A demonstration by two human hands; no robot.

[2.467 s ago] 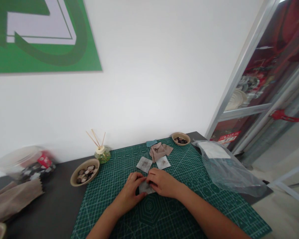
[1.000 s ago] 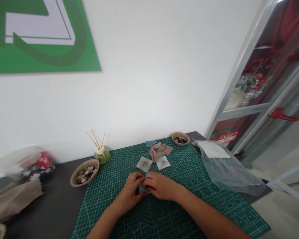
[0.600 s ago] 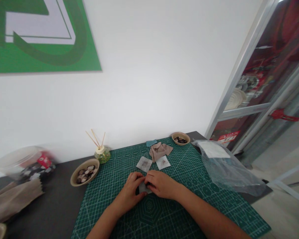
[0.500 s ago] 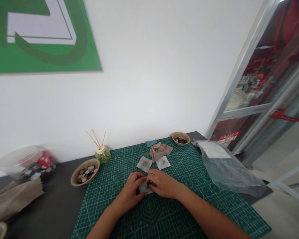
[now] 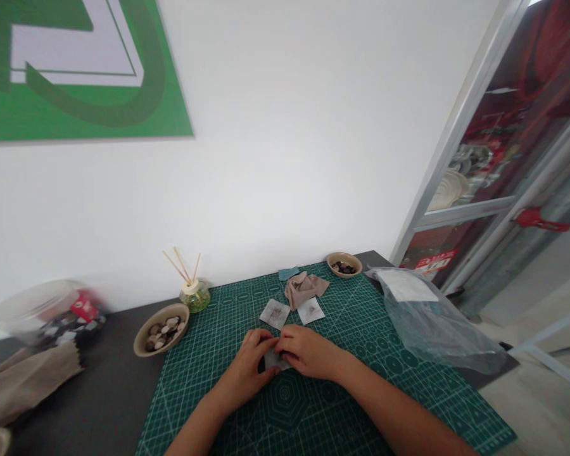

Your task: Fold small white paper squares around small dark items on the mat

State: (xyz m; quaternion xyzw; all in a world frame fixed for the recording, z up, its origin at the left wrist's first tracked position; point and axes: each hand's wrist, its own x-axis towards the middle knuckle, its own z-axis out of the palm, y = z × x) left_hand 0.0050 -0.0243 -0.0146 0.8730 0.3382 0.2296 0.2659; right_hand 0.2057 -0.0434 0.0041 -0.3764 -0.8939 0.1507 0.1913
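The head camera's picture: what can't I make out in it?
In the head view:
Grey scrap: partly covered by the left hand and right hand.
Anything the right hand pinches: hidden by the hand itself.
Lower-left bowl: mostly cut off by the corner.
Green sign: cut off by the top and left edges.
Red label: lettering blurred, too small.

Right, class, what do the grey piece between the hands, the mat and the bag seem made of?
Grey piece: matt, perhaps cloth or paper; looks thin, but partly hidden.
Mat: probably plastic, low-sheen; it lies flat with a printed grid.
Bag: likely plastic film, glossy; it is see-through and wrinkled.
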